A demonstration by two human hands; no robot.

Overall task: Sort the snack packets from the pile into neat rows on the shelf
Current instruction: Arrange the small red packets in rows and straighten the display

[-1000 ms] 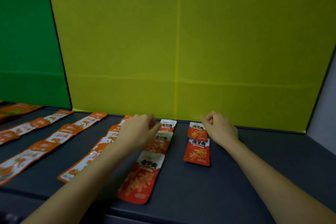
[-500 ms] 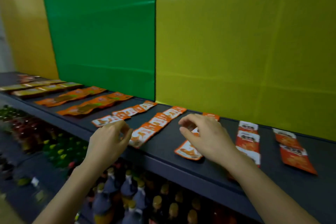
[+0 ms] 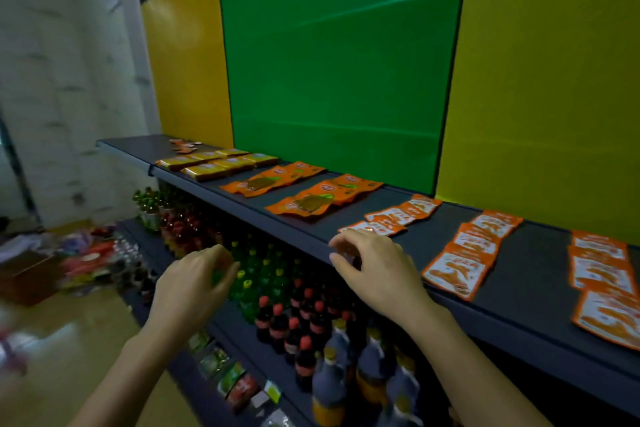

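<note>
Rows of snack packets lie on a dark shelf [image 3: 519,315]. From the left come gold packets [image 3: 214,163], orange packets with green print [image 3: 304,198], then orange-and-white packets [image 3: 398,215], another such row [image 3: 464,256] and a row at the right edge [image 3: 602,281]. A small loose pile [image 3: 183,146] sits at the shelf's far left end. My left hand [image 3: 194,284] hovers in front of the shelf, below its edge, fingers loosely curled and holding nothing. My right hand [image 3: 374,270] hangs over the shelf's front edge with fingers loosely curled and nothing visible in it.
Under the top shelf stand many bottles [image 3: 298,315] with red, yellow and green caps. Small packets [image 3: 232,378] line the lower shelf's front. Green and yellow panels [image 3: 339,80] back the shelf. Bags and boxes [image 3: 69,260] clutter the floor at left.
The view has swung left along the shelf. Both hands left the red packets at the right and moved left; the left hand is now off the shelf.
</note>
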